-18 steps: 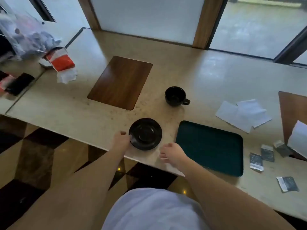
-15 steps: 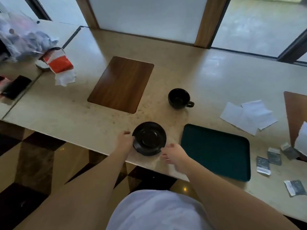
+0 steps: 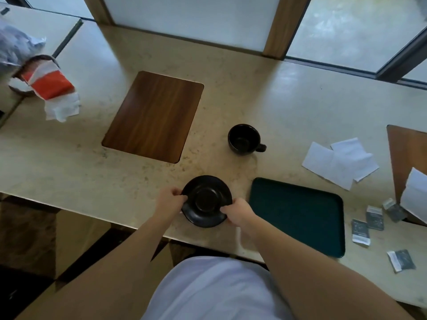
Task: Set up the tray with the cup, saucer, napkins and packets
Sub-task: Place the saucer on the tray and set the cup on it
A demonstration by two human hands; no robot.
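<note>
A black saucer lies near the counter's front edge, gripped on both sides. My left hand pinches its left rim and my right hand pinches its right rim. To its right rests the dark green tray, with nothing on it. A black cup stands upright behind the saucer, handle pointing right. White napkins are spread behind the tray. Several dark packets are scattered to the tray's right.
A wooden board is set into the beige counter at left centre, another wooden board at the right edge with white paper on it. A red-and-white wrapper lies far left. Windows run along the back.
Both hands closed in on the saucer: the right hand moved left from the counter edge to the right rim, and the left hand's fingers now grip the left rim.
</note>
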